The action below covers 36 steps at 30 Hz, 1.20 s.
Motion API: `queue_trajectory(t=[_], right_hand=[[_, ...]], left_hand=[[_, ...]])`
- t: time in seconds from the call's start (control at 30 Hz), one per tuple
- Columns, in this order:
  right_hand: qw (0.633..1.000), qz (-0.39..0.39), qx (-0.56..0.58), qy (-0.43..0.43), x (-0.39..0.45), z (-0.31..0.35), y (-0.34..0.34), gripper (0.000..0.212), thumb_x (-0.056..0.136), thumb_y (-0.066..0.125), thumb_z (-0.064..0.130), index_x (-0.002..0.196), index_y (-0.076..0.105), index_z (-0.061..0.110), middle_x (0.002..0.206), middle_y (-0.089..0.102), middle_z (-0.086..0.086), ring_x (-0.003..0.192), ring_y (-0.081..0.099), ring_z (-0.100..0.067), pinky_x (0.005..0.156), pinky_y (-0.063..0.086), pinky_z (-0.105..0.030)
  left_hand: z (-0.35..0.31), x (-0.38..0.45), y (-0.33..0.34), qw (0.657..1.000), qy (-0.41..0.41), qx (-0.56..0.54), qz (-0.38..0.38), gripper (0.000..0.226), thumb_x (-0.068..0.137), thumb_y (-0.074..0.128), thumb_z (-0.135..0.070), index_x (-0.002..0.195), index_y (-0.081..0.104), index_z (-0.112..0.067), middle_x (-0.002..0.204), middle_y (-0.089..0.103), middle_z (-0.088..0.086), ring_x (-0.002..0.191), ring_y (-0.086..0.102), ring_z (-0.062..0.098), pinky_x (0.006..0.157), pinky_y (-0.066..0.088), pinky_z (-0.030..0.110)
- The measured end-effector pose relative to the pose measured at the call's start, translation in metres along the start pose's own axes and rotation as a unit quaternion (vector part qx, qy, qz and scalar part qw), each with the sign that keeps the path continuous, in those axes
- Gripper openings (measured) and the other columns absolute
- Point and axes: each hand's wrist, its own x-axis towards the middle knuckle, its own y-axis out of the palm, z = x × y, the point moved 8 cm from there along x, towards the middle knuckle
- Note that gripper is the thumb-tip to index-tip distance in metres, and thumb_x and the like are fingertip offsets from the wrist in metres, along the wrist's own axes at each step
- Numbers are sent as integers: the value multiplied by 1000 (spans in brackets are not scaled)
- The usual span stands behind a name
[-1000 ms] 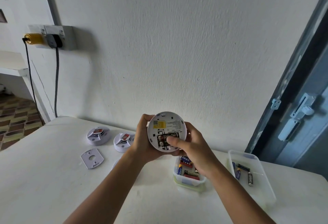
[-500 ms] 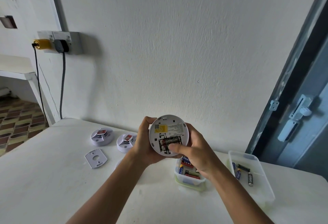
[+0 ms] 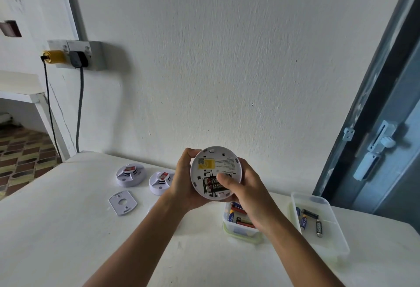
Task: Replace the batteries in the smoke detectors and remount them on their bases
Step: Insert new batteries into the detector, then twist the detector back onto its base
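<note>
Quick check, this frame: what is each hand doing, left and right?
Left hand: closed around the rim of the round white plastic smoke detector, holding it.
Right hand: supporting the detector, thumb pressing the black-and-red batteries in its compartment.

Both hands hover above the counter (image 3: pixel 56 230), and the widest bare stretch lies at 7 to 8 o'clock of them. At 9 o'clock stand two smoke detectors (image 3: pixel 130 175) (image 3: pixel 161 182), just beside each other, with a flat base plate (image 3: pixel 123 202) near them. At 5 o'clock sits a tub of batteries (image 3: pixel 238 225); at 4 o'clock, a clear tray (image 3: pixel 327 241) near the counter's right edge. The wall (image 3: pixel 227 59) closes 12 o'clock, close behind the hands; the door frame (image 3: pixel 363 109) blocks 2 o'clock.
</note>
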Motion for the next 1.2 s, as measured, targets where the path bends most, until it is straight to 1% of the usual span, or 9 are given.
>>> queue_trajectory(t=[0.23, 0.37, 0.47, 0.53, 0.83, 0.97, 1.07, 1.13, 1.2], right_hand=[[1000, -8, 0, -10, 1, 0, -1, 35, 85, 69, 5, 116, 60, 18, 104, 71, -5, 93, 70, -19, 69, 59, -33], [999, 31, 15, -5, 0, 0, 1, 41, 86, 66, 2, 121, 57, 20, 107, 71, -3, 96, 70, -17, 70, 57, -27], [999, 48, 12, -7, 0, 0, -2, 47, 84, 66, -4, 123, 55, 19, 108, 70, -4, 96, 69, -16, 67, 55, -24], [998, 62, 0, -9, -1, -1, -3, 50, 83, 66, -5, 125, 54, 19, 110, 69, -4, 99, 68, -18, 70, 56, -27], [992, 123, 29, 9, -7, -15, -4, 55, 81, 65, -11, 127, 52, 17, 114, 67, -11, 104, 66, -24, 73, 56, -28], [989, 142, 22, 23, -10, -21, -6, 55, 81, 63, -13, 126, 52, 16, 110, 69, -8, 99, 68, -18, 70, 56, -27], [986, 162, 27, 41, -10, -31, -4, 55, 80, 66, -10, 127, 52, 15, 112, 68, -11, 101, 67, -23, 73, 59, -36], [982, 175, 34, 56, -9, -40, 1, 54, 80, 69, -5, 127, 53, 16, 114, 68, -12, 104, 67, -27, 78, 59, -43], [979, 188, 36, 71, -7, -46, 9, 49, 83, 69, 1, 127, 54, 19, 114, 68, -10, 105, 66, -27, 81, 58, -44]], left_hand=[[1, -1, 0, 1000, -1, -10, -2, 66, 86, 21, -48, 87, 76, -11, 92, 69, 15, 80, 63, 29, 77, 45, 43], [-3, -1, 0, 1000, 6, -5, 7, 66, 86, 23, -49, 95, 75, -10, 99, 69, 17, 89, 62, 32, 84, 45, 48], [0, -1, 1, 1000, 5, -7, 5, 64, 85, 24, -49, 94, 75, -10, 98, 68, 17, 85, 62, 30, 78, 47, 44], [5, 0, -1, 1000, 4, -11, -1, 65, 86, 23, -48, 94, 74, -10, 96, 67, 16, 81, 63, 29, 73, 47, 41], [19, -5, -5, 1000, 6, -23, -19, 65, 87, 20, -45, 87, 75, -10, 90, 68, 15, 76, 65, 29, 67, 50, 39], [29, -9, -8, 998, 12, -24, -48, 59, 83, 26, -44, 88, 74, -10, 91, 67, 16, 79, 62, 30, 71, 45, 40], [36, -14, -15, 997, 20, -27, -76, 57, 83, 28, -42, 94, 72, -8, 96, 67, 18, 83, 63, 33, 73, 48, 44], [39, -21, -23, 993, 30, -43, -106, 56, 83, 33, -43, 99, 72, -7, 102, 67, 21, 89, 64, 36, 85, 49, 52], [41, -26, -36, 988, 33, -68, -133, 55, 83, 37, -45, 106, 70, -8, 112, 66, 23, 101, 60, 39, 104, 36, 62]])
